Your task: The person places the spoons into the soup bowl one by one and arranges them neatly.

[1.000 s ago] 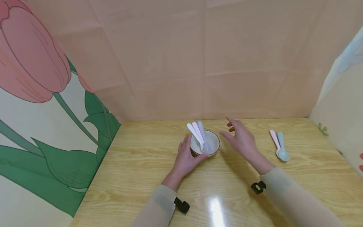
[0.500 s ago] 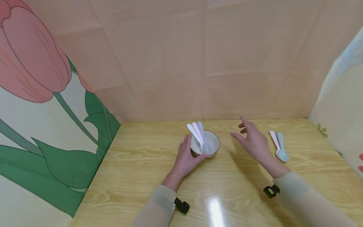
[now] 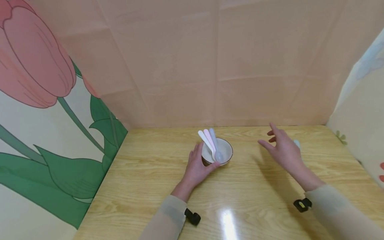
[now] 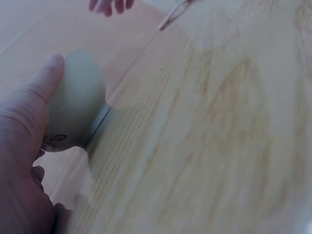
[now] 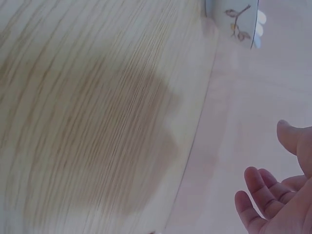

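Observation:
My left hand (image 3: 198, 166) grips a small white bowl (image 3: 225, 150) by its near left side, thumb at the front and fingers round the side. Leaning in the bowl are a white spoon (image 3: 205, 139), a pink spoon (image 3: 207, 134) and a lilac spoon (image 3: 213, 136), handles up over the far left rim. In the left wrist view the bowl's outer wall (image 4: 80, 92) shows a small floral print. My right hand (image 3: 285, 150), thumb and fingers spread and holding nothing, hovers over the table's right part. Behind it a pale blue-green spoon (image 3: 297, 143) is mostly hidden.
The wooden table (image 3: 144, 180) meets a pink cloth backdrop (image 3: 168, 83) at its far edge. A tulip-print panel (image 3: 99, 133) stands along the left and a pale panel (image 3: 363, 126) along the right.
My right hand has moved right, away from the bowl, and now covers the pink spoon and most of the blue-green one on the table. My left hand and the bowl have stayed put.

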Tool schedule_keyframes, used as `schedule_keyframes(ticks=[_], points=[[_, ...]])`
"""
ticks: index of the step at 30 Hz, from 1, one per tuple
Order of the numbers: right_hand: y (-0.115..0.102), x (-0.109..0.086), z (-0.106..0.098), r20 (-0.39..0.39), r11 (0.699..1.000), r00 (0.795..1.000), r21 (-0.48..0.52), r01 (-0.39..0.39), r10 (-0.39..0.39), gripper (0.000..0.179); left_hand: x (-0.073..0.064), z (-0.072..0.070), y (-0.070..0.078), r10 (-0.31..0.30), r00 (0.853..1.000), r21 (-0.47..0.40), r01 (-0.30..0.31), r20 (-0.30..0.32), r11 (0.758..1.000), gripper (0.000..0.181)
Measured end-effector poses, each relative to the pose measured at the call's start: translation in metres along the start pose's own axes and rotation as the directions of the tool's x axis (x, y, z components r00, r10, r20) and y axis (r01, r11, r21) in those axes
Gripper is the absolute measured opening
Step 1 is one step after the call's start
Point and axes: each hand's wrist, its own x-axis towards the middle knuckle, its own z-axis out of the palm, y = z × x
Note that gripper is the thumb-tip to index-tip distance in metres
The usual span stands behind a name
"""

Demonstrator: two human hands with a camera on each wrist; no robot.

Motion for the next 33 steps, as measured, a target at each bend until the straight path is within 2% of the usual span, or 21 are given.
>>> schedule_keyframes(ticks=[9, 21, 27, 33], points=[[0.02, -0.003, -0.006, -0.023, 1.0, 0.999, -0.013, -0.024, 0.024, 0.091, 0.0, -0.002, 0.001, 0.001, 1.0, -0.003, -0.001, -0.004, 1.0, 0.111], [0.041, -0.006, -0.019, -0.007, 0.997, 0.998, -0.03, -0.067, 0.067, 0.093, -0.001, -0.002, 0.003, -0.018, 1.0, -0.005, 0.018, 0.002, 1.0, 0.112], [0.059, -0.008, -0.022, 0.006, 0.995, 0.996, -0.048, -0.089, 0.089, 0.094, -0.001, -0.001, 0.003, -0.018, 1.0, -0.006, 0.018, -0.001, 1.0, 0.112], [0.073, -0.009, -0.026, -0.016, 0.993, 0.994, -0.049, -0.104, 0.104, 0.095, 0.0, -0.001, 0.002, -0.019, 1.0, -0.003, 0.019, 0.003, 1.0, 0.113]])
